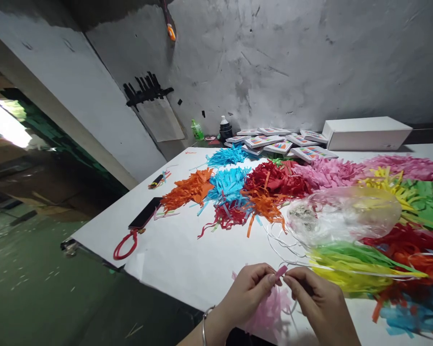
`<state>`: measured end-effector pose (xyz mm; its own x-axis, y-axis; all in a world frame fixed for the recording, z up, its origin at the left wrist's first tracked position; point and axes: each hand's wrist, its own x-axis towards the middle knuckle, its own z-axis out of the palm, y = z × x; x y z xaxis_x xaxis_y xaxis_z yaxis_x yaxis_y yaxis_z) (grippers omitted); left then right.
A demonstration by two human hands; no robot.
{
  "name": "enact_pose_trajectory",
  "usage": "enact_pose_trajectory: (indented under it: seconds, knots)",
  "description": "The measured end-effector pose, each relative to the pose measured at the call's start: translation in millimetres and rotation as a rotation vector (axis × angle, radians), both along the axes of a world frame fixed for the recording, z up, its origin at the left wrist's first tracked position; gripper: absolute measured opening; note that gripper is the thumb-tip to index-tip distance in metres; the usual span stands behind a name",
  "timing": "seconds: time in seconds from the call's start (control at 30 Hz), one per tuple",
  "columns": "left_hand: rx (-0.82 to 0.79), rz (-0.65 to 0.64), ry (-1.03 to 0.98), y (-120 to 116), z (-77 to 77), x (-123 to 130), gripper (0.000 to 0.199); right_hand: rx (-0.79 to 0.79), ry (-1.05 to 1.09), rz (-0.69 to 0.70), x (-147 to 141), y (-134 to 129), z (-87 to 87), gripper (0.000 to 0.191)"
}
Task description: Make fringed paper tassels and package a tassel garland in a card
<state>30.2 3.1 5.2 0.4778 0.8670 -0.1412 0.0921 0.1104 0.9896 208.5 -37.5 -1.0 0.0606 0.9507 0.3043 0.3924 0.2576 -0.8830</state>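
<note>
My left hand, with a silver bangle at the wrist, pinches the folded top of a pink paper tassel. The tassel's fringe hangs below the fingers, over the table's near edge. Close by on the right, my right hand is closed, thumb against forefinger, beside the tassel's top. A thin white string passes at these fingertips and shows again below them; the exact grip is partly hidden. Yellow and green tassels lie just beyond my right hand.
Orange tassels, blue tassels and red tassels are heaped across the white table. A clear plastic bag lies at right. Flat packets and a white box line the wall. A phone is at left.
</note>
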Motion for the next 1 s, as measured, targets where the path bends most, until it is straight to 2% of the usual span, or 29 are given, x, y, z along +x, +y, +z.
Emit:
enact_pose_trajectory:
  seconds: [0.1,0.2,0.4,0.67,0.87,1.0]
  knots:
    - [-0.113,0.030,-0.062,0,-3.3,-1,0.049,0.037,0.019,-0.027,-4,-2,-1.3,0.029]
    - [-0.158,0.038,-0.100,-2,-6.5,0,0.048,0.108,0.030,-0.095,-7,-3,-3.9,0.025]
    - [-0.095,0.034,-0.102,-5,-10.5,5,0.049,0.014,0.087,-0.044,-13,-4,-4.7,0.029]
    - [-0.058,0.026,-0.074,-7,-9.9,5,0.047,0.086,0.041,-0.025,-10,-4,-6.9,0.029]
    - [-0.068,0.096,-0.083,-8,-8.6,7,0.046,0.136,0.058,-0.069,-12,-9,-10.1,0.021]
    - [-0.041,0.038,-0.056,-9,-5.8,9,0.049,0.124,0.103,-0.071,-15,-11,-12.4,0.019]
